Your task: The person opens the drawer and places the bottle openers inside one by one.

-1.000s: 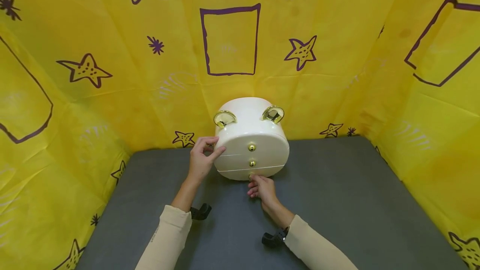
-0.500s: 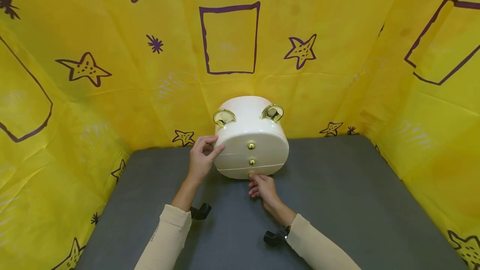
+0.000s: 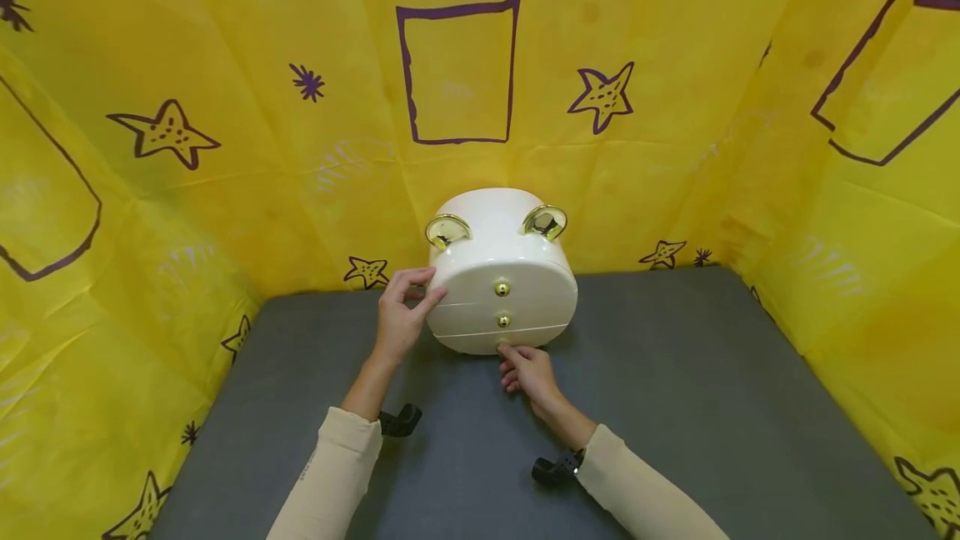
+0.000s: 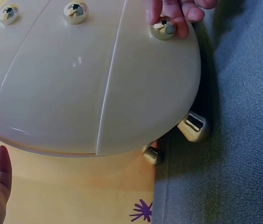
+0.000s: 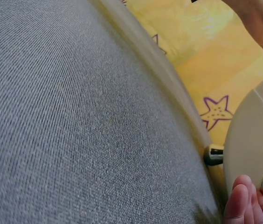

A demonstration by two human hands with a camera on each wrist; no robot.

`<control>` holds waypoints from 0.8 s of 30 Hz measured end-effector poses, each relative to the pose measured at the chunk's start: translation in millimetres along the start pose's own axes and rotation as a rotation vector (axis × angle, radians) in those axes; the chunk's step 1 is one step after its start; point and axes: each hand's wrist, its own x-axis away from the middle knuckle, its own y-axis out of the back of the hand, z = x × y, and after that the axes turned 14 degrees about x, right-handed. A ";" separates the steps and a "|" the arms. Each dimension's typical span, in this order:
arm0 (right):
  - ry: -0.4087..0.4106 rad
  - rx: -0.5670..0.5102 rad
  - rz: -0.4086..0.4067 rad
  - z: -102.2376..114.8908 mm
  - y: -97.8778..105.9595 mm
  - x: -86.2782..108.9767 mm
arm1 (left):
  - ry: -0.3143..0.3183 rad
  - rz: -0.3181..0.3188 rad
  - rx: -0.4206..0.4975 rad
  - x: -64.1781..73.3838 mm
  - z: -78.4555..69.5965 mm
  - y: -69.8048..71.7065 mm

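Note:
A glossy white oval drawer box (image 3: 465, 319) with two gold ear-shaped pieces (image 3: 545, 223) on top stands at the back of the grey table. Two seams divide its front, and each part carries a gold knob (image 3: 502, 289). My left hand (image 3: 401, 315) rests against the box's left side, fingers fairly straight, thumb by the front edge. With thumb and fingers, my right hand (image 3: 531, 373) pinches the lowest knob (image 4: 163, 29). All the front parts look flush in the left wrist view. Short gold feet (image 4: 194, 127) lift the box off the surface.
Grey cloth (image 3: 675, 407) covers the table around both arms. Yellow fabric walls (image 3: 457, 82) with purple drawings close off the back and sides, the back one right behind the box. Black wrist devices (image 3: 553, 471) sit on both forearms.
The head view has tilted slightly, so everything sits a little higher in it. Both hands keep their places on the box, and the right wrist has shifted marginally to the right.

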 end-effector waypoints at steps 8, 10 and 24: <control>0.037 0.079 -0.028 -7.5 -0.9 -5.6 | 0.005 -0.004 -0.011 -0.1 -1.2 -0.3; 0.043 0.087 -0.030 -8.0 -0.6 -5.8 | 0.010 -0.002 -0.015 0.1 -1.6 -0.3; 0.030 0.113 -0.015 -5.9 1.9 -4.5 | 0.017 -0.017 0.016 1.5 -1.6 0.2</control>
